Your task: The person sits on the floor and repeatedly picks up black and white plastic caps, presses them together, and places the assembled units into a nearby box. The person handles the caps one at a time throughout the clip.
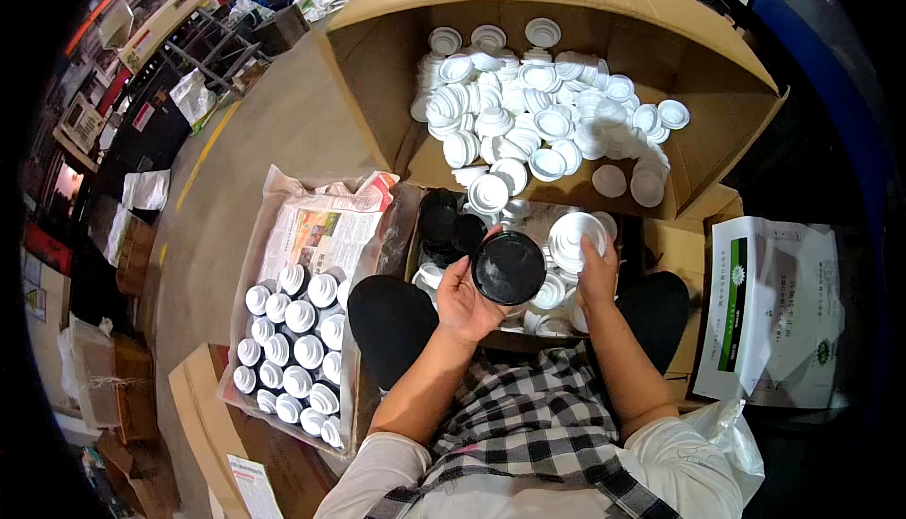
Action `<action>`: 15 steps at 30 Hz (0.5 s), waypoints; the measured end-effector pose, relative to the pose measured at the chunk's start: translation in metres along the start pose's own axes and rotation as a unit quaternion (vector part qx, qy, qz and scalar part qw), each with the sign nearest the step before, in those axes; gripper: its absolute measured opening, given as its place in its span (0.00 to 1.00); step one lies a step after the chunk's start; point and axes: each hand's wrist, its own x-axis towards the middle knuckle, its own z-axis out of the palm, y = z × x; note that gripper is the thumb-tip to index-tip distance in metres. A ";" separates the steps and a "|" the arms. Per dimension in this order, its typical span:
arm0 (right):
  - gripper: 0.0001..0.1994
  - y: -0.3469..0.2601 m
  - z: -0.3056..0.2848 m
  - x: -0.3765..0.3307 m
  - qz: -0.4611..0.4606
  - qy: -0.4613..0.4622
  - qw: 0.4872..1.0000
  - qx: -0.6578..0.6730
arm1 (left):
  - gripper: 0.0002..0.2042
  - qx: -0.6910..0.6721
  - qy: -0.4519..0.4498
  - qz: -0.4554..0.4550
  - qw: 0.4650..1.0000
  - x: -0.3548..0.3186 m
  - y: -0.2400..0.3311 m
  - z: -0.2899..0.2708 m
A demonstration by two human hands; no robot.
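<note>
In my left hand (461, 304) is a black round cap (510, 268), its wide circular face turned up toward me. The fingers wrap its left and lower edge. My right hand (598, 276) grips a white stepped plastic disc (572, 239) by its right rim, slightly apart from the black cap. Below both hands, a box between my knees contains more white discs (549, 294). A cluster of black caps (439, 219) lies just beyond my left hand. To my left, a lined tray (229, 379) holds several black pieces topped with white stepped discs (296, 382).
A large cardboard box (727, 132) lies open toward me at the far side, heaped with white discs (519, 108). Newspaper (316, 236) lines the tray's far part. A printed white package (774, 311) is at right. Cardboard flaps (203, 406) stick out at lower left.
</note>
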 end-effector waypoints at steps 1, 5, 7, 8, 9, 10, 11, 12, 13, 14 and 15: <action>0.22 -0.008 0.007 -0.007 0.015 0.013 1.000 0.009 | 0.28 -0.034 0.019 -0.006 0.999 -0.006 -0.002 0.006; 0.21 -0.042 0.016 -0.046 -0.081 -0.093 0.992 -0.003 | 0.27 -0.069 -0.032 -0.026 0.997 -0.025 -0.008 0.020; 0.22 -0.052 0.018 -0.061 -0.085 -0.093 0.992 -0.031 | 0.25 -0.048 -0.064 -0.028 0.996 -0.033 -0.009 0.025; 0.22 -0.055 0.019 -0.069 -0.105 -0.124 0.987 -0.021 | 0.25 -0.042 -0.057 -0.026 0.997 -0.037 -0.010 0.027; 0.23 -0.058 0.018 -0.073 -0.102 -0.117 0.983 -0.094 | 0.24 -0.040 -0.059 -0.023 0.997 -0.041 -0.011 0.030; 0.24 -0.059 0.017 -0.079 -0.131 -0.181 0.973 -0.061 | 0.24 -0.036 -0.058 -0.017 0.998 -0.044 -0.012 0.032; 0.26 -0.060 0.016 -0.084 -0.134 -0.231 0.963 -0.016 | 0.24 -0.031 -0.049 -0.015 0.998 -0.047 -0.014 0.035; 0.27 -0.060 0.015 -0.089 -0.138 -0.288 0.947 0.039 | 0.24 -0.046 -0.048 -0.008 0.998 -0.049 -0.017 0.038; 0.27 -0.061 0.015 -0.094 -0.092 -0.306 0.940 0.117 | 0.25 -0.061 -0.047 -0.002 0.997 -0.051 -0.019 0.041; 0.26 -0.062 0.015 -0.098 -0.106 -0.301 0.945 0.075 | 0.25 -0.076 -0.048 0.003 0.996 -0.053 -0.021 0.044; 0.25 -0.064 0.015 -0.101 -0.124 -0.300 0.945 0.035 | 0.25 -0.072 -0.047 0.002 0.996 -0.055 -0.022 0.047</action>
